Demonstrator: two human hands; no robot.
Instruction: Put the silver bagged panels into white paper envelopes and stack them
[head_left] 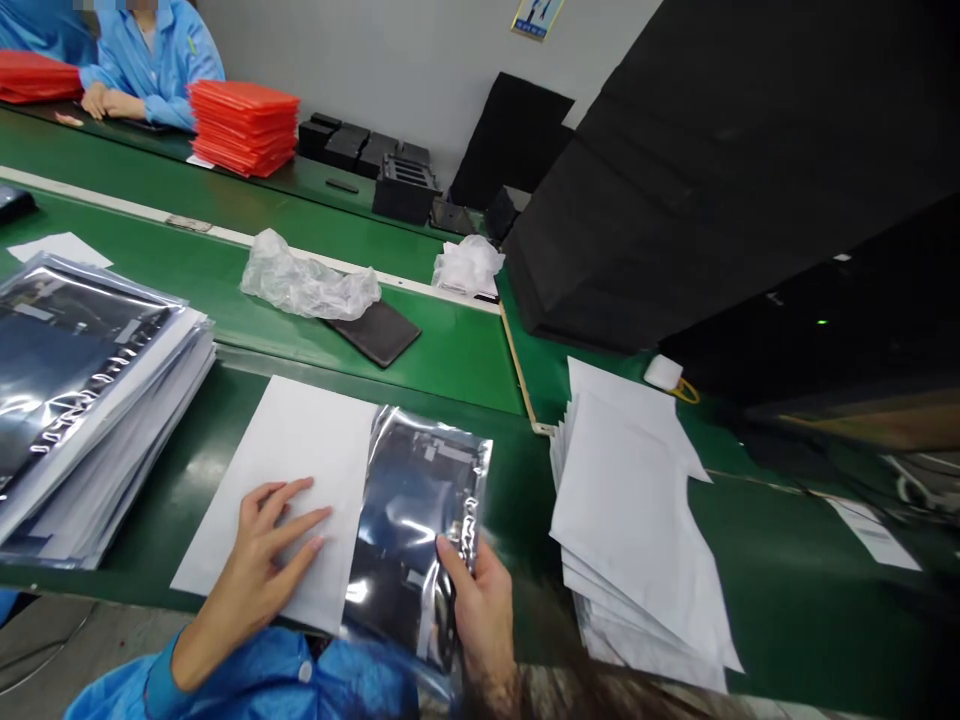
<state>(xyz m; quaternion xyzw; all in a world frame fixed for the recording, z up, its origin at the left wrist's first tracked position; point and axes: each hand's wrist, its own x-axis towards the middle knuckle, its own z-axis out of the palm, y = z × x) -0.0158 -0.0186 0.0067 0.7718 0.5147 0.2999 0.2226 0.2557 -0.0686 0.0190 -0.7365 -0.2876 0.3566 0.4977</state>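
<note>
In the head view, my left hand [266, 550] lies on a white sheet [319, 430], its fingers spread. To the right of that sheet, and meeting its edge, is a dark, glossy flat panel in a clear plastic sleeve [409, 500]. My right hand [480, 600] grips the panel's right edge, thumb on top and the other fingers mostly hidden beneath. Small pale labels and strips show through the film. Whether the sheet runs under the panel I cannot tell.
A tall stack of similar sleeved panels [82, 350] stands left; a pile of white sheets [630, 510] lies right. Beyond are crumpled clear plastic [300, 280], a dark flat case [379, 335] and a red stack [244, 130]. A person in blue [161, 65] sits across the green table.
</note>
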